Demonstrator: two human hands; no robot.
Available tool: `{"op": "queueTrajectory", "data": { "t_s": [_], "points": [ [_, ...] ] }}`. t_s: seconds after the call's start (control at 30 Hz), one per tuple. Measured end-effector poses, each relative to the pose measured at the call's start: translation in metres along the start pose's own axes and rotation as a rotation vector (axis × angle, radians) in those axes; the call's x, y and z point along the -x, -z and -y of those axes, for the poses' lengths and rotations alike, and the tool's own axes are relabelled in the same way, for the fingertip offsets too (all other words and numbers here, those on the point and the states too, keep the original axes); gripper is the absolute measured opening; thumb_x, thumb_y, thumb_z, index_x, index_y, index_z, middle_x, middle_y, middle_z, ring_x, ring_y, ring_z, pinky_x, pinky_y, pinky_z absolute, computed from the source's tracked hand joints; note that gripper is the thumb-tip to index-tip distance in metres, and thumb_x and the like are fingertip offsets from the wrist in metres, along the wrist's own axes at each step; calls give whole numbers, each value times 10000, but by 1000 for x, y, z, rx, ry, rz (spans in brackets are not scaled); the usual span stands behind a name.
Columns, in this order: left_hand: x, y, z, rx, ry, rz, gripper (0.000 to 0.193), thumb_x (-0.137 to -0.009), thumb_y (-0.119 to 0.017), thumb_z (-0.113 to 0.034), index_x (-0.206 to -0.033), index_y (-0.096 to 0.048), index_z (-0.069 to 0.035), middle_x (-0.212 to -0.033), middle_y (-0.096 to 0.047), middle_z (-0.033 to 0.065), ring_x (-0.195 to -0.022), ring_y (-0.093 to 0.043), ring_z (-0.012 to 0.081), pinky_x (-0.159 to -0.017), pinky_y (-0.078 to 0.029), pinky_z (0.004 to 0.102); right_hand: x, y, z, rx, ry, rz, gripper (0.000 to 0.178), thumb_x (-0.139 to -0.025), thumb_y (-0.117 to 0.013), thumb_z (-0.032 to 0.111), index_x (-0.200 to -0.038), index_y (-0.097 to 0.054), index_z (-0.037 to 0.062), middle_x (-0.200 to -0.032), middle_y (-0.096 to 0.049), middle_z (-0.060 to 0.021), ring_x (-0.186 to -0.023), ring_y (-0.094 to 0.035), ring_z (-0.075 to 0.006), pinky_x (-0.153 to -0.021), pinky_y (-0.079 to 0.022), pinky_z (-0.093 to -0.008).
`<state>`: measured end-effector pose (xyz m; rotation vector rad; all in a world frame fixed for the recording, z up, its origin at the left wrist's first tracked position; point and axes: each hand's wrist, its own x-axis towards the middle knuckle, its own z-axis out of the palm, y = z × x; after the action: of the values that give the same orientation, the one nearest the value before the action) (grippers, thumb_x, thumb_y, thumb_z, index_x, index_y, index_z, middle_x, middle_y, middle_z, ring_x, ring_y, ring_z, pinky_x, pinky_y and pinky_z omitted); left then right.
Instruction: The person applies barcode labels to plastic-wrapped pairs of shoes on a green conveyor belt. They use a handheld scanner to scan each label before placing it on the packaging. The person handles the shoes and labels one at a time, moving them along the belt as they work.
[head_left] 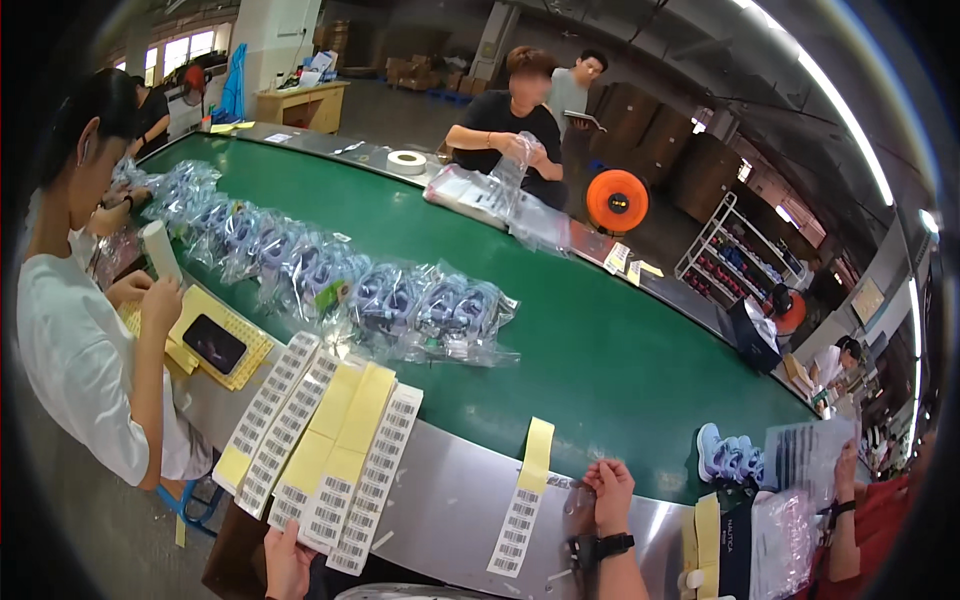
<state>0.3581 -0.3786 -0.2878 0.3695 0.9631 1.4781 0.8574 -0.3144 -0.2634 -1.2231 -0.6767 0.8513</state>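
My left hand (287, 562) grips the near end of a barcode label sheet (325, 520), its thumb on top. This sheet lies among several overlapping white label sheets with yellow backing strips (343, 405) on the metal table edge. Over the table rim, my right hand (610, 492) has its fingertips pinched together, and whatever is in them is too small to make out. A dark watch (600, 546) circles that wrist. To its left lies a single label strip (520, 500) with a bare yellow end, apart from both hands.
Bagged pale blue shoes (400, 300) line the green conveyor belt (580, 350). At left, a person in white (85, 350) sits beside a phone (214, 345). Across, another person (510, 130) handles clear bags. Unbagged shoes (728, 455) and a red-sleeved person (875, 520) are at right.
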Motion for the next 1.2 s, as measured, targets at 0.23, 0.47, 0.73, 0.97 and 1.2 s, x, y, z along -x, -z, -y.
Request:
{"op": "queueTrajectory", "data": {
  "t_s": [0.23,0.47,0.73,0.97,1.2],
  "points": [
    [15,-12,-10,60,-13,-5,350,-1002,-450,-135,-1316,-428,19,-1238,-590,136,-1081,-620,246,-888,-538,434,1,-9,11,40,8,9,85,-948,-569,85,-964,-597,6,-841,-638,-75,-736,-621,-138,-683,-552,-271],
    [-3,0,0,-15,99,42,352,-1011,-465,-186,-1304,-478,9,-1250,-595,126,-1097,-616,219,-931,-516,392,0,9,6,111,58,-9,111,-964,-555,116,-1000,-590,17,-891,-631,-73,-776,-604,-125,-739,-536,-260],
    [10,7,-5,-12,90,-13,342,-1019,-452,-205,-1289,-483,4,-1218,-606,112,-1057,-636,194,-891,-553,364,-7,8,2,91,37,109,128,-964,-552,103,-1047,-584,10,-961,-639,-89,-850,-611,-148,-774,-524,-266],
    [7,7,-2,-47,113,-10,348,-1013,-475,-259,-1265,-502,-21,-1201,-618,102,-1036,-642,173,-867,-559,354,-12,9,3,136,48,95,114,-971,-547,120,-1030,-585,31,-947,-634,-68,-837,-607,-129,-764,-519,-257],
    [-26,42,-35,-110,-163,-346,334,-992,-508,-379,-1146,-526,-84,-1064,-641,71,-929,-658,150,-787,-571,320,-5,6,6,144,47,89,120,-976,-537,123,-1035,-582,28,-966,-626,-65,-856,-598,-127,-777,-512,-261]
  ]
}}
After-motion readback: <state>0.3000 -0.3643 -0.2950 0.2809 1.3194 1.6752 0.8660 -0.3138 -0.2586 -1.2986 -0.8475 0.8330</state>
